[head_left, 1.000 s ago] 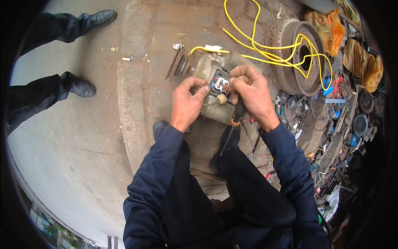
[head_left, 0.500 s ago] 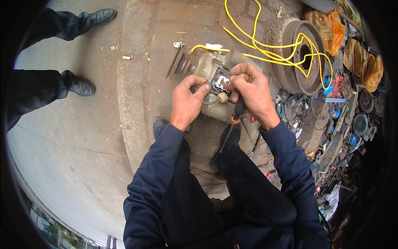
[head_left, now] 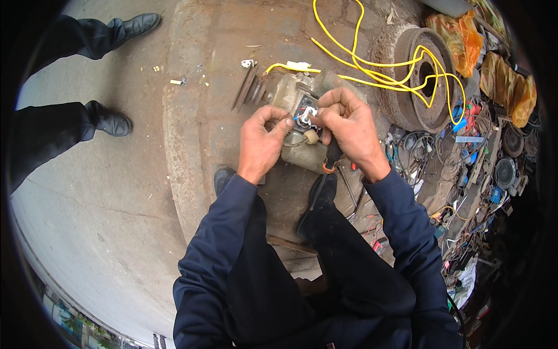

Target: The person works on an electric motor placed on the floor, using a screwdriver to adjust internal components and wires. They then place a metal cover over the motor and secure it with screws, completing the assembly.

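A small, dirty electric motor (head_left: 289, 92) with a grooved pulley (head_left: 249, 90) lies on a rusty round metal slab (head_left: 203, 70). Its open terminal box (head_left: 306, 111) faces up, and yellow wires (head_left: 372, 61) run from it to the right. My left hand (head_left: 261, 139) pinches a thin blue wire at the box. My right hand (head_left: 349, 125) meets it from the right, fingertips pinched over the white terminal block. A black tool handle with an orange ring (head_left: 332, 158) sticks out under that palm. The terminals themselves are mostly hidden by my fingers.
A rusty brake drum (head_left: 415, 81) stands right of the motor with the yellow wire looped over it. Cables, tools and parts litter the ground at right (head_left: 465, 168). Another person's legs and black shoes (head_left: 110, 122) stand at left. My own shoes (head_left: 321, 195) rest below the motor.
Both hands stay at the terminal box. My fingertips have closed in tighter over the terminal block, and the other person's feet have barely shifted.
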{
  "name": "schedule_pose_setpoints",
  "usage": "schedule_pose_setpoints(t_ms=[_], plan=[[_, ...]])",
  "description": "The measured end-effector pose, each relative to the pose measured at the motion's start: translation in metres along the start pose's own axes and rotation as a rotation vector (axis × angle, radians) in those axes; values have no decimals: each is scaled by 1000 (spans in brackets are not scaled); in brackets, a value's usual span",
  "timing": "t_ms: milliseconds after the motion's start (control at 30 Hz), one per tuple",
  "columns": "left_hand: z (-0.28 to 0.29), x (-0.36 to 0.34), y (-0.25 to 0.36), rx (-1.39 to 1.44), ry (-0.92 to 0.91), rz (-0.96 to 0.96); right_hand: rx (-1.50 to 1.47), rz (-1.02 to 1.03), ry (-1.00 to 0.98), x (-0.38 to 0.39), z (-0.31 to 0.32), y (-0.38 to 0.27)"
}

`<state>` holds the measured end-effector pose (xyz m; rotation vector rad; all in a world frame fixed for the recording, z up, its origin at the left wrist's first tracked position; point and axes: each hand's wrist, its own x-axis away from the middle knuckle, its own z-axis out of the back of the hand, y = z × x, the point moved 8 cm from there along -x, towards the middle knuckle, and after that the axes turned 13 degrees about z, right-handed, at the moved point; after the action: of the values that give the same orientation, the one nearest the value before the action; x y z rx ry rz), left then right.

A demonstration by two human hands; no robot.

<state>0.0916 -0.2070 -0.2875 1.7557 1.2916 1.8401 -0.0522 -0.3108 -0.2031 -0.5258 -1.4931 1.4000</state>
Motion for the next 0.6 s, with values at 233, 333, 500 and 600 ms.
schedule_pose_setpoints(t_ms=[233, 333, 500, 600], plan=[[1, 0, -1, -5, 29, -15, 276, 188, -39, 11, -11, -6], [0, -1, -2, -14, 34, -28, 292, 220, -69, 10, -14, -6], [-1, -2, -4, 6, 41, -20, 112, 65, -58, 2, -4, 2], [-1, -2, -3, -16, 49, -13, 56, 40, -53, -2, -2, 3]])
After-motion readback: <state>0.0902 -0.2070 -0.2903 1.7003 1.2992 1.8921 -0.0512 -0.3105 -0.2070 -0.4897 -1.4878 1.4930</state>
